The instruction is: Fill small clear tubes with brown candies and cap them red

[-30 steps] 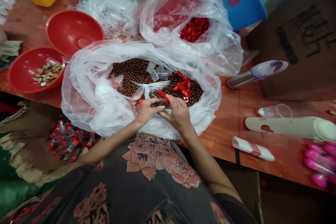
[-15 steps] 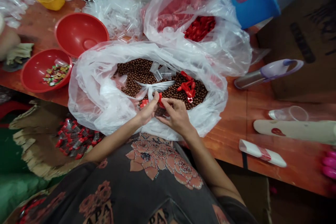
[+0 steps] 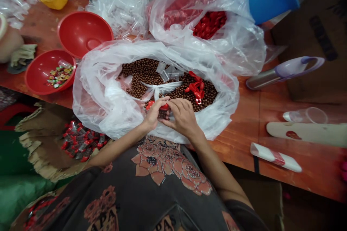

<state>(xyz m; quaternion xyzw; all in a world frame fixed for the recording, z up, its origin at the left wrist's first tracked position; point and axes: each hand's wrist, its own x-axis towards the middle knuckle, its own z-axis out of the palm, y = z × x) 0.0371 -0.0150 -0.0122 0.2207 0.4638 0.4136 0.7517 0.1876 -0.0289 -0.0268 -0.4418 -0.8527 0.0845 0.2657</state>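
Note:
My left hand (image 3: 153, 115) and my right hand (image 3: 183, 116) meet at the near side of a white plastic bag (image 3: 94, 90) full of small brown balls (image 3: 141, 70). Between them is a small clear container (image 3: 163, 113) of brown balls with a red cap on top. Fingers of both hands press on the cap and the container's sides, hiding part of it. More red shows just left of my left fingers, partly covered. On the balls lie several clear empty tubes (image 3: 170, 73) and several loose red caps (image 3: 195, 88).
Behind stands a bag of red caps (image 3: 210, 25) beside a heap of clear tubes (image 3: 121, 12). Two red bowls (image 3: 84, 29) are at the left, one holding small wrapped pieces. Filled containers (image 3: 81, 140) lie in a carton at lower left. A steel-and-lilac flask (image 3: 268, 77) is at right.
My left thumb has come down over the red cap and my right fingers have closed in over it. The cap now sits lower, on the container. The view has shifted slightly.

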